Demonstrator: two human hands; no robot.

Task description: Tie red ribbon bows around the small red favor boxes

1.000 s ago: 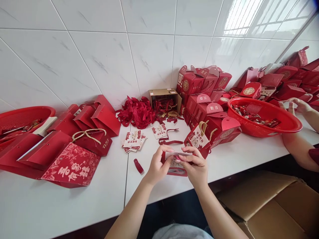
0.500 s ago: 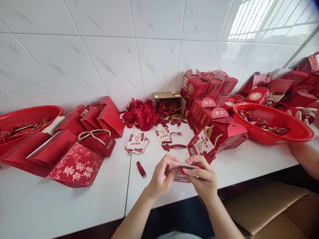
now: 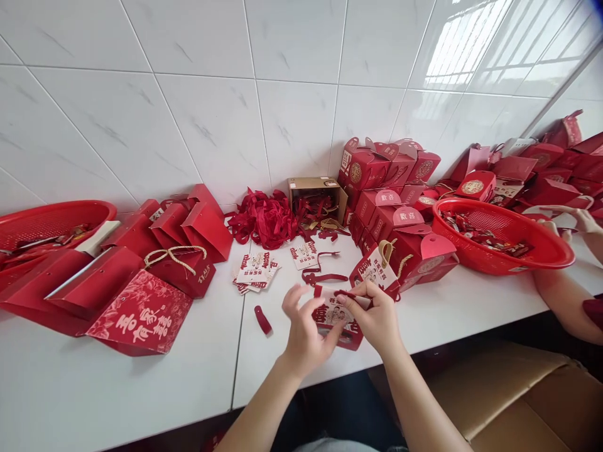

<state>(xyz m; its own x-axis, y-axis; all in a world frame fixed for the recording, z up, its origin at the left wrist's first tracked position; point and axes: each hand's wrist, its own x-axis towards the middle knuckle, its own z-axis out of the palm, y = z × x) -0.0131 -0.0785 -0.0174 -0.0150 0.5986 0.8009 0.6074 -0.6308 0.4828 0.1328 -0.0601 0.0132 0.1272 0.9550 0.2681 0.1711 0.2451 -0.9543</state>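
Note:
Right in front of me on the table sits a small red box [image 3: 351, 339] with a white card [image 3: 335, 312] on its face, printed with red characters and small figures. My right hand [image 3: 377, 317] is closed at the card's top edge, pinching a dark red strap [image 3: 345, 294]. To its left, my left hand [image 3: 306, 331] has its fingers apart and slightly blurred, and its thumb lies against the card's lower part. Beyond the hands are another printed card [image 3: 304, 255] and loose dark red straps [image 3: 325, 277]. A single short strap [image 3: 263, 320] lies to the left.
A stack of printed cards [image 3: 257, 271], a red ribbon heap [image 3: 264, 218] and an open carton [image 3: 316, 183] stand near the wall. Red boxes [image 3: 426, 257] and a red basket [image 3: 527, 251] are right; more boxes and a basket are left. Another person's hand [image 3: 586, 223] is far right.
My hands have moved apart at the top of the box, and the card's front now shows. The left fingers have spread, and the right hand pinches the strap.

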